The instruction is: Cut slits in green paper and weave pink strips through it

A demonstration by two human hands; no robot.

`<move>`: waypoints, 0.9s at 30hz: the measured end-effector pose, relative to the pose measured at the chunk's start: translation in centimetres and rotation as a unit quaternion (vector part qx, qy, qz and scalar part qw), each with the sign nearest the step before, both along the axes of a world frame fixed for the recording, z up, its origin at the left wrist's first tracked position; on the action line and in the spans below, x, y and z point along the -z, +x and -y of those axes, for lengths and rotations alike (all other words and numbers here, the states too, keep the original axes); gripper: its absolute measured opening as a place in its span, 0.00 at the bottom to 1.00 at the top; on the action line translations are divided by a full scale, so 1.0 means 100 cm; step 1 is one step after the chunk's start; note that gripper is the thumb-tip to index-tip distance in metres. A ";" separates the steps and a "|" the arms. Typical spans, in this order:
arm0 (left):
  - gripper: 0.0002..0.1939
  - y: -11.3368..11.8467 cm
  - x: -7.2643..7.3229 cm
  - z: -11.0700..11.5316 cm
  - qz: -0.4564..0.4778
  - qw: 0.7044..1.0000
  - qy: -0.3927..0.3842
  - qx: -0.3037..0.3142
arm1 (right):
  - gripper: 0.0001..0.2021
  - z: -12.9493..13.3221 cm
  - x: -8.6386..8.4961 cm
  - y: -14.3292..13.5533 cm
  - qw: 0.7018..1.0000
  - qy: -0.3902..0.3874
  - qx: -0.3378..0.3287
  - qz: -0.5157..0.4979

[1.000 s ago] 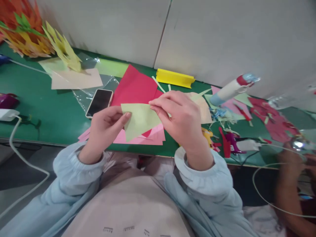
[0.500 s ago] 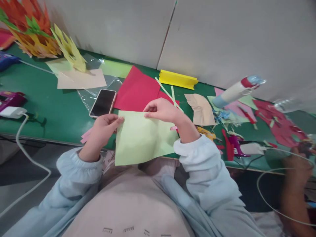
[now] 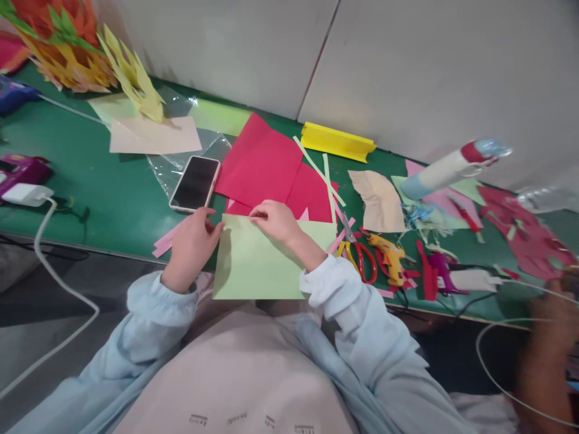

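Note:
A sheet of light green paper (image 3: pixel 262 262) lies across the table's front edge, its near part hanging over my lap. My left hand (image 3: pixel 193 244) pinches its far left corner between thumb and fingers. Further along the far edge, my right hand (image 3: pixel 275 223) grips the paper with bent fingers. Behind it are sheets of red paper (image 3: pixel 262 160) with thin pale green strips (image 3: pixel 316 169) lying on them. A phone (image 3: pixel 194 184) with a dark screen rests just beyond my left hand. Scissors (image 3: pixel 359 256) with red and yellow handles lie right of my right forearm.
A yellow glue gun (image 3: pixel 389 259) and purple device (image 3: pixel 443 272) with a white plug are on the right. A bottle (image 3: pixel 452 169) stands behind them. Paper flame shapes (image 3: pixel 67 48) stand far left. Another person's arm (image 3: pixel 549 343) is at the right edge. A yellow holder (image 3: pixel 337 141) sits by the wall.
The green paper has been lowered and flattened out. My right hand has slid left along its far edge, nearer my left hand. The scissors and glue gun have come into clearer view.

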State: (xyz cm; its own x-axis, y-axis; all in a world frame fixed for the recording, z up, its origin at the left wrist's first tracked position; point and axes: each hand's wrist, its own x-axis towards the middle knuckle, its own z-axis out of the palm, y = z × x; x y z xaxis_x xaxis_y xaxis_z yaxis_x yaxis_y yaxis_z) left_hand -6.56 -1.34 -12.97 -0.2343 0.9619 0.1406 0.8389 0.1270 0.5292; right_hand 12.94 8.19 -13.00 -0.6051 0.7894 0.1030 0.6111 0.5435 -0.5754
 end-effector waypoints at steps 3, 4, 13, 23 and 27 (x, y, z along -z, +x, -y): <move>0.14 0.002 0.007 0.008 -0.116 0.989 0.052 0.079 | 0.07 0.007 0.013 -0.001 0.999 0.036 0.008 0.004; 0.13 0.004 0.009 0.011 -0.145 0.981 0.057 0.118 | 0.08 0.009 0.016 -0.001 0.999 0.051 0.007 0.006; 0.18 0.018 0.022 0.030 -0.239 0.954 0.063 0.169 | 0.15 0.024 0.029 0.003 0.984 0.172 -0.045 0.028; 0.21 0.030 0.011 0.037 -0.228 0.959 0.040 0.164 | 0.16 0.033 0.031 0.003 0.968 0.232 -0.051 0.081; 0.24 0.035 0.006 0.034 -0.243 0.953 0.025 0.179 | 0.16 0.033 0.022 0.005 0.969 0.222 -0.060 0.093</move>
